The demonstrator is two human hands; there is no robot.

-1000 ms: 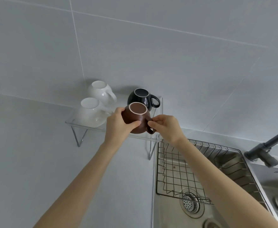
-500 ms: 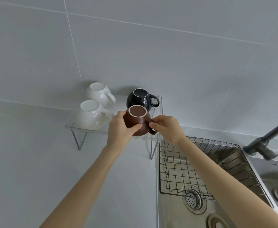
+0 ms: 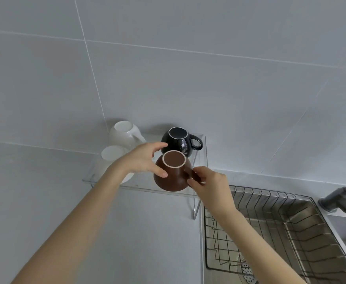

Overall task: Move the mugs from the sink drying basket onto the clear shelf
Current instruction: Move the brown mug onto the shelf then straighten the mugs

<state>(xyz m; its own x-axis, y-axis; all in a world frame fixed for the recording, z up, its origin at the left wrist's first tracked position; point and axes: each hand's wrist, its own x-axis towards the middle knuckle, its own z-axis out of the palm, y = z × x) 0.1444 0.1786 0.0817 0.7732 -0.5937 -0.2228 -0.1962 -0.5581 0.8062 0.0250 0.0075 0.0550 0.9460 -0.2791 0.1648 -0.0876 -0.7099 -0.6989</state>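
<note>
Left hand: open, fingers spread; thumb tip touching the brown mug's left side
Right hand: fingers pinched on the brown mug's handle, at its right side
Brown mug: upside down on the clear shelf's front right part, between both hands
Clear shelf: also carries a black mug just behind; two white mugs at left
Drying basket: in the sink, right of the shelf

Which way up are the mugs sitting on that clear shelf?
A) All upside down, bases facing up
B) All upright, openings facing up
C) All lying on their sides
A: the brown mug, the black mug and both white mugs show their flat bases on top, rims down on the clear shelf.
</note>
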